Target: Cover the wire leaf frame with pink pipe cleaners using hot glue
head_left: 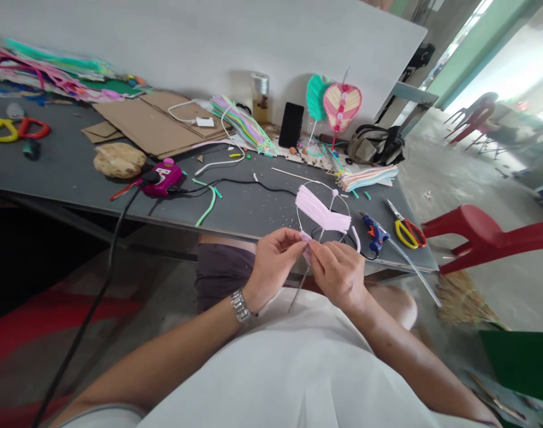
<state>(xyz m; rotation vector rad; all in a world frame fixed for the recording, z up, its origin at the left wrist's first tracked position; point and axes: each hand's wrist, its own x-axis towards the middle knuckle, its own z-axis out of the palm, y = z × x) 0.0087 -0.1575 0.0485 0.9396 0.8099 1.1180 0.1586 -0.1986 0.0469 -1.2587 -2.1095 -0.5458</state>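
Both my hands meet in front of the table's near edge, pinching the lower part of a small hand fan (321, 212): a thin wire hoop with pink straws laid across it and a stick hanging down. My left hand (272, 260), with a metal watch on its wrist, has its fingers closed on the fan's base. My right hand (337, 270) is closed too, pinching a short pink straw piece against the same spot.
On the dark table (53, 172) lie a blue glue gun (375, 233), yellow-and-red scissors (405, 228), a magenta glue gun (161, 179) with a black cord, straw bundles (242, 123), cardboard (151, 122), a phone (291, 125) and finished fans (341, 105). A red plastic chair (485, 236) stands at right.
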